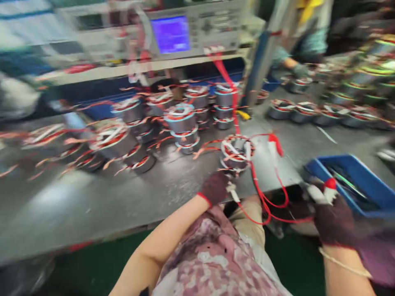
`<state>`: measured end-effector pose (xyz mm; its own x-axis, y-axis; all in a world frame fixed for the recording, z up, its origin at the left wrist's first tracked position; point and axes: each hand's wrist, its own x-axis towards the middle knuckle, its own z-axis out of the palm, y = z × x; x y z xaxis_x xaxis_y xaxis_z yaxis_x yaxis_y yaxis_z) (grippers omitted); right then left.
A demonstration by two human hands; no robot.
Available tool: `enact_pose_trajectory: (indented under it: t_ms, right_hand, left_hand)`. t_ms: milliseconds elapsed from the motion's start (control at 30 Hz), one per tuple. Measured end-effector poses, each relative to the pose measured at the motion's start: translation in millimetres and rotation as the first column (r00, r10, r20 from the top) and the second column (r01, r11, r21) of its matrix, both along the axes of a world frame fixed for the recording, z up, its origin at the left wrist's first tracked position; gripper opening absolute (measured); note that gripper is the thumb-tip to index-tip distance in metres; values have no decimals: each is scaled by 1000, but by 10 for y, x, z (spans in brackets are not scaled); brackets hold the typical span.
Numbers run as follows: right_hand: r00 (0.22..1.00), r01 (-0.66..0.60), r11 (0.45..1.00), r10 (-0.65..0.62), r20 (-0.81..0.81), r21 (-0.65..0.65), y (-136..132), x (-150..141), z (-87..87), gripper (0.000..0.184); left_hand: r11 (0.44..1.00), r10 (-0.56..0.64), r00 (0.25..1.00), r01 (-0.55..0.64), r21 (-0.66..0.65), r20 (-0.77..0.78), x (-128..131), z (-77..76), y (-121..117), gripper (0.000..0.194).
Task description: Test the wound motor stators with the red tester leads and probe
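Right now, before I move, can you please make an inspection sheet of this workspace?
surface: grey metal workbench, shiny under the light.
job's things: wound stator with red and white leads, just ahead of the left hand; more stators stand stacked behind it.
clutter: blue plastic tray at the bench edge, holding long tools, blurred.
hands: left hand, dark glove, holds a small white clip; right hand, dark glove, holds a white clip with a red tip.
cables: red leads run from the tester to the hands.
surroundings: tester with blue screen behind; co-worker's gloved hand at right.
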<state>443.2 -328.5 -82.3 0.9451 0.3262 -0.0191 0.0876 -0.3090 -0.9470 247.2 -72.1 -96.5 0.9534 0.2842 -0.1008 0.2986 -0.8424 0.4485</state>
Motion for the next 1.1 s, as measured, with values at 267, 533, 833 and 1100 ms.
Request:
enact_pose_trajectory:
  t_ms: [267,533,833,1100]
  right_hand:
    - [984,-88,961,124,-125,263,26,-610,125,59]
    - [687,-433,901,309,658,28,523,-888,450,56]
    - [320,-97,896,440,839,-433,977,-873,380,51]
    - [125,-39,817,575,809,-575,1038,-839,478,62]
  left_hand:
    - [975,221,939,-206,85,-262,-113,79,-430,66]
    - [576,598,799,-366,-731,71,-702,-115,-226,45]
    - [-326,819,545,184,-927,-180,-731,-106,-365,41]
    - [-244,738,665,108,-964,-113,-683,34,-355,42]
